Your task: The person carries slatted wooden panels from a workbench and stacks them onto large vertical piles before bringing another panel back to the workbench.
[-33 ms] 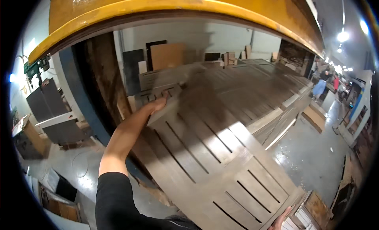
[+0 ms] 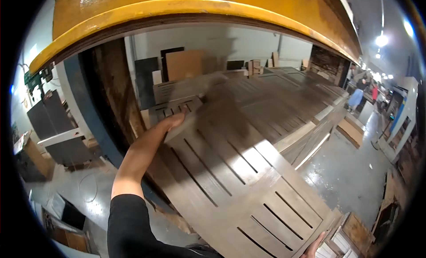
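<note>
A large grey-brown wooden panel [image 2: 222,209] with rows of long dark slots lies slanted in front of me, its near end close to my body. My left hand [image 2: 176,120] grips its far left edge, arm stretched forward. At the near right edge, my right hand [image 2: 314,245] holds the panel's side; only part of that hand shows, at the bottom of the view. Beyond, more slotted panels of the same colour [image 2: 270,105] lie in a stack, partly under my shadow.
A yellow beam [image 2: 199,7] crosses overhead, with a blue post [image 2: 91,103] on the left. Boards [image 2: 184,65] lean on the back wall. Wooden pieces [image 2: 355,233] stand at lower right. People [image 2: 357,96] are far off along the right aisle.
The whole view has shifted very slightly to the left. Both hands keep their places on the panel.
</note>
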A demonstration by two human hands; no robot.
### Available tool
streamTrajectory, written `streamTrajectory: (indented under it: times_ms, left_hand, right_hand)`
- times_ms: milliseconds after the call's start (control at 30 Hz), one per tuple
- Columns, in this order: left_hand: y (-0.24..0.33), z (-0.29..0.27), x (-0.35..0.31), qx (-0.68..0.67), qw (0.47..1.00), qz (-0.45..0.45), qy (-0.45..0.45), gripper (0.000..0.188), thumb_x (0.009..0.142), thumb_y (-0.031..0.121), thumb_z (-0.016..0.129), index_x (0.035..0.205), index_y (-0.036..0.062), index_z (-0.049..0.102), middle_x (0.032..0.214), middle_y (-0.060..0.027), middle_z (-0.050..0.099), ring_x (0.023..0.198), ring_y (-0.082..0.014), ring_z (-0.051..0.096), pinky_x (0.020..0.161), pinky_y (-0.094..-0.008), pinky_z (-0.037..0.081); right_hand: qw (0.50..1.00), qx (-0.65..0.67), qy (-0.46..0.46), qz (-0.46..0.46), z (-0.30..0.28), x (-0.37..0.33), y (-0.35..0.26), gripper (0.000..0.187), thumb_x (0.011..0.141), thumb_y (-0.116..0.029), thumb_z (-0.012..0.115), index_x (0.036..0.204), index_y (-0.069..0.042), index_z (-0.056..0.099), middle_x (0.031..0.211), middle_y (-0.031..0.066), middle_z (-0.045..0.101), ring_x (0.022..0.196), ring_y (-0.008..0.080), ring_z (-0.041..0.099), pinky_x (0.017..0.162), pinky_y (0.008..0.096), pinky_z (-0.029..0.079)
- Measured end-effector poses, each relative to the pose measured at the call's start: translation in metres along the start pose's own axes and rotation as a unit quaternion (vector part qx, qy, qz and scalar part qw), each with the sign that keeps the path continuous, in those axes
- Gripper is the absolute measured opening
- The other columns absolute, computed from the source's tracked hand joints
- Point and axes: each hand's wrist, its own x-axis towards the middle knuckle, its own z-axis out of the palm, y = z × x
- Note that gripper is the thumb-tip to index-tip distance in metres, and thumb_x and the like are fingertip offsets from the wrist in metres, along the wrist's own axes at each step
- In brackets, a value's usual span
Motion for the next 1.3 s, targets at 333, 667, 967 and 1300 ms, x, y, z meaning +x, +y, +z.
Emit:
streamTrajectory:
  times_ms: [333, 667, 967, 1300]
  left_hand:
    - [-0.079, 0.018, 0.115, 0.038, 0.993, 0.013, -0.109, 0.073, 0.095, 0.063, 0.009, 0.151, 0.0181, -0.008, 0.158, -0.0108, 0.006, 0.144, -0.0307, 0.01, 0.115, -0.0504, 0.014]
    - [-0.103, 0.059, -0.003, 0.133, 0.964, 0.085, 0.213, 0.067, 0.093, 0.056, 0.041, 0.14, 0.0083, 0.044, 0.149, -0.019, 0.031, 0.138, -0.0375, 0.026, 0.112, -0.0427, 0.025]
    - [-0.213, 0.141, -0.103, -0.374, 0.855, 0.138, 0.331, 0.085, 0.088, 0.028, 0.062, 0.15, 0.0018, 0.011, 0.154, -0.0205, 0.016, 0.143, -0.0342, 0.016, 0.115, -0.0378, 0.016]
    - [-0.23, 0.103, -0.017, -0.419, 0.822, 0.15, 0.355, 0.08, 0.087, 0.03, 0.06, 0.147, -0.0032, 0.018, 0.152, -0.0228, 0.023, 0.143, -0.0329, 0.019, 0.116, -0.0358, 0.016]
  right_hand:
    - [0.998, -0.045, -0.002, 0.045, 0.032, -0.059, 0.011, 0.088, 0.086, -0.069, 0.042, 0.151, -0.014, 0.02, 0.155, 0.0138, 0.019, 0.14, 0.0344, 0.02, 0.11, 0.0533, 0.025]
    - [0.992, -0.081, -0.025, 0.096, 0.007, -0.072, -0.024, 0.089, 0.085, -0.068, 0.045, 0.151, -0.014, 0.019, 0.156, 0.0152, 0.017, 0.141, 0.0356, 0.017, 0.111, 0.0552, 0.025]
    - [0.977, -0.187, 0.057, 0.083, 0.071, -0.087, -0.039, 0.085, 0.088, -0.067, 0.041, 0.15, -0.011, 0.024, 0.152, 0.0175, 0.027, 0.138, 0.0353, 0.027, 0.11, 0.0489, 0.029]
    - [0.972, -0.226, 0.024, 0.053, 0.176, -0.089, -0.017, 0.084, 0.088, -0.066, 0.041, 0.149, -0.01, 0.026, 0.151, 0.0171, 0.029, 0.137, 0.0351, 0.029, 0.11, 0.0467, 0.03]
